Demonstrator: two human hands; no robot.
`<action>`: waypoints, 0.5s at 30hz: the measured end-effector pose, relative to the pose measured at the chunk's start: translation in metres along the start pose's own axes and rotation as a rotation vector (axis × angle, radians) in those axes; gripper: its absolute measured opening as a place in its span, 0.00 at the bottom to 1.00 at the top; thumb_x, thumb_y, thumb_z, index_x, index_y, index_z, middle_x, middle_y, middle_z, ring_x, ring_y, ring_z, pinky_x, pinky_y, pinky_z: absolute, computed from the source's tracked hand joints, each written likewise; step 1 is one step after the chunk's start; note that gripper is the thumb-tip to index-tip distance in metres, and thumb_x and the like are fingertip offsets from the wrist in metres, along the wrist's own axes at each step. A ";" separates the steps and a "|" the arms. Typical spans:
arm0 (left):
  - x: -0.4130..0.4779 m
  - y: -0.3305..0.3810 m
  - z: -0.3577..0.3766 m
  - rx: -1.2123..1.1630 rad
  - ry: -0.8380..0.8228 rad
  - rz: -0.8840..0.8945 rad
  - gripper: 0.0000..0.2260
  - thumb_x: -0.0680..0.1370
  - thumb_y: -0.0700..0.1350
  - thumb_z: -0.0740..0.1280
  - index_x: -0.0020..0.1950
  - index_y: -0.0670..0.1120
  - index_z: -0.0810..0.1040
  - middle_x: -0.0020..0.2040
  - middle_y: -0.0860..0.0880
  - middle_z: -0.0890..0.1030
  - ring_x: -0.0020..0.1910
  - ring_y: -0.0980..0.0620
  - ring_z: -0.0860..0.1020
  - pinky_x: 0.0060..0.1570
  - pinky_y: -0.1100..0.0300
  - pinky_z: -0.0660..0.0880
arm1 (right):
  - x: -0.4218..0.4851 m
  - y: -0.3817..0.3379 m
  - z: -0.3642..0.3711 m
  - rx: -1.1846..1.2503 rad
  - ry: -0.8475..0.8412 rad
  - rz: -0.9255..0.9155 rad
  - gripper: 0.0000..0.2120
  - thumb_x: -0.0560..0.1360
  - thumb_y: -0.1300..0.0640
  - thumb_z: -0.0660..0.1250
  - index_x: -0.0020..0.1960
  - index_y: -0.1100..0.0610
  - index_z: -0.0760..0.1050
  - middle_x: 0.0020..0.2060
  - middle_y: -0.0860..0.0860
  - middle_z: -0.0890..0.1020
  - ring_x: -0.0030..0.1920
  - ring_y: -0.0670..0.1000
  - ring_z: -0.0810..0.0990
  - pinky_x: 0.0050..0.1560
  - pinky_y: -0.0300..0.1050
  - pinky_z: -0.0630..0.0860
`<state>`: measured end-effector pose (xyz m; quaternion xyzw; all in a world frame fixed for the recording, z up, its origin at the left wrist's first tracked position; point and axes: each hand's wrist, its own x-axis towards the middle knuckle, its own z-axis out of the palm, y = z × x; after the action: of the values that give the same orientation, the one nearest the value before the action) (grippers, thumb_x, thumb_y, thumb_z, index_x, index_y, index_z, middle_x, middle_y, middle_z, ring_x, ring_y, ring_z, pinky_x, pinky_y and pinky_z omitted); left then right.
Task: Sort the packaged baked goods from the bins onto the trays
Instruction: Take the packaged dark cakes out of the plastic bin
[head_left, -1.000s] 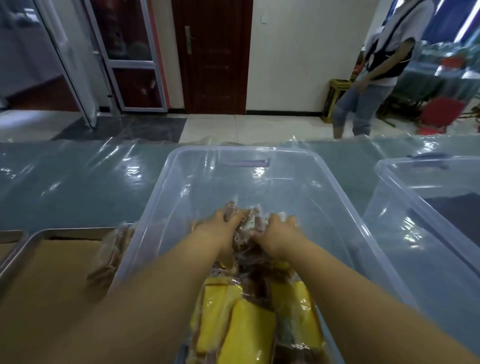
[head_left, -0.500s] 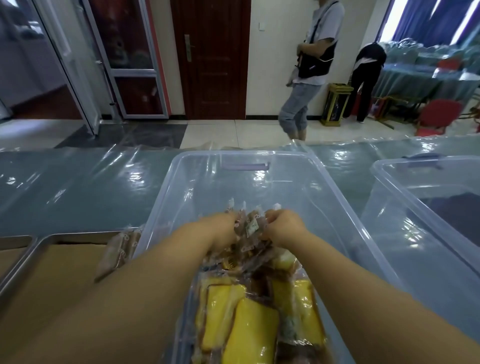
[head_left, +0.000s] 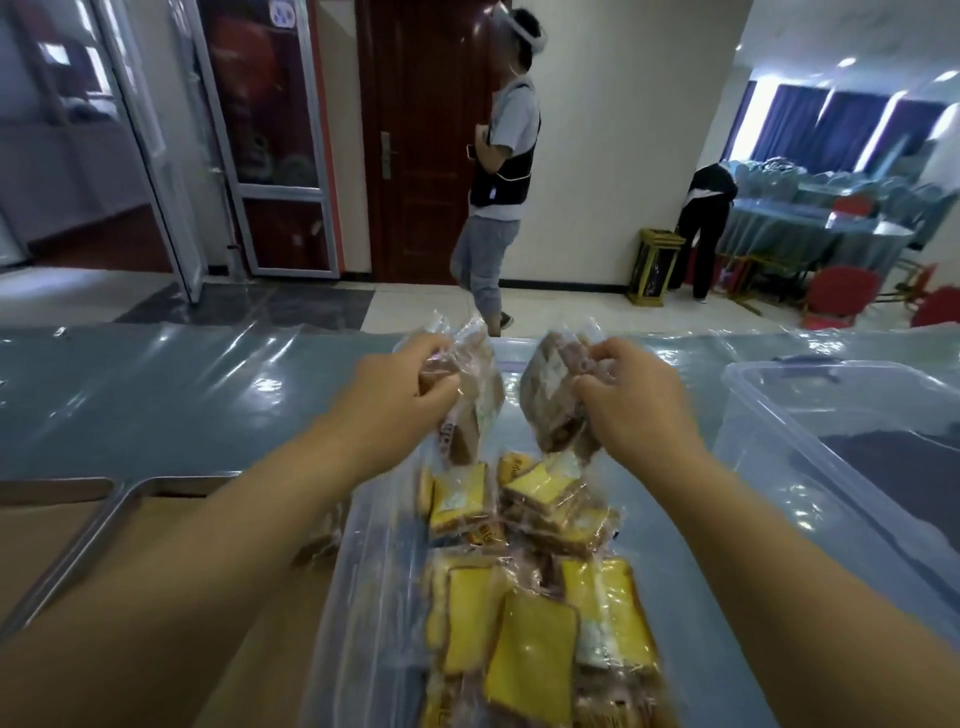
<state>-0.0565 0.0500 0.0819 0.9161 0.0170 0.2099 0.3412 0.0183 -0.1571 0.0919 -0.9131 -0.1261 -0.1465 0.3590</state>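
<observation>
Packets (head_left: 548, 397) lifted from bin (head_left: 358, 566), gripped by left hand (head_left: 402, 397), right hand (head_left: 631, 405), now apart

Arms outstretched, left hand (head_left: 402, 397) and right hand (head_left: 631, 413) raised, fingers (head_left: 595, 387) curled tight

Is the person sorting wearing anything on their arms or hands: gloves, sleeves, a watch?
No. The left hand and right hand are ungloved, with no ring, watch or bracelet showing. The left arm and right arm are bare to the picture's edge; no sleeve shows.

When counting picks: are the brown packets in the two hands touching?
Apart: head view shows a gap between left-hand packets and right-hand packets.
</observation>
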 end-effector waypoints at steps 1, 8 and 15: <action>-0.009 -0.004 -0.012 -0.036 0.033 0.009 0.13 0.76 0.54 0.61 0.60 0.64 0.69 0.34 0.56 0.79 0.31 0.59 0.78 0.33 0.56 0.77 | -0.008 -0.012 -0.003 0.028 0.054 -0.038 0.12 0.73 0.54 0.64 0.56 0.52 0.75 0.42 0.48 0.75 0.41 0.50 0.75 0.41 0.49 0.76; -0.080 -0.062 -0.091 -0.314 0.204 -0.026 0.16 0.69 0.62 0.61 0.56 0.70 0.71 0.42 0.55 0.82 0.36 0.54 0.81 0.37 0.46 0.80 | -0.070 -0.108 0.013 0.281 0.161 -0.238 0.09 0.74 0.52 0.65 0.53 0.42 0.71 0.45 0.43 0.77 0.43 0.41 0.77 0.34 0.36 0.73; -0.148 -0.163 -0.154 -0.262 0.200 -0.170 0.13 0.76 0.49 0.66 0.58 0.63 0.74 0.44 0.59 0.82 0.38 0.60 0.81 0.29 0.69 0.74 | -0.120 -0.186 0.093 0.355 -0.085 -0.166 0.10 0.74 0.53 0.64 0.55 0.44 0.74 0.44 0.41 0.78 0.44 0.43 0.78 0.36 0.38 0.73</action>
<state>-0.2342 0.2447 0.0282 0.8337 0.1005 0.2708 0.4707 -0.1392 0.0249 0.0989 -0.8272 -0.2398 -0.1125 0.4956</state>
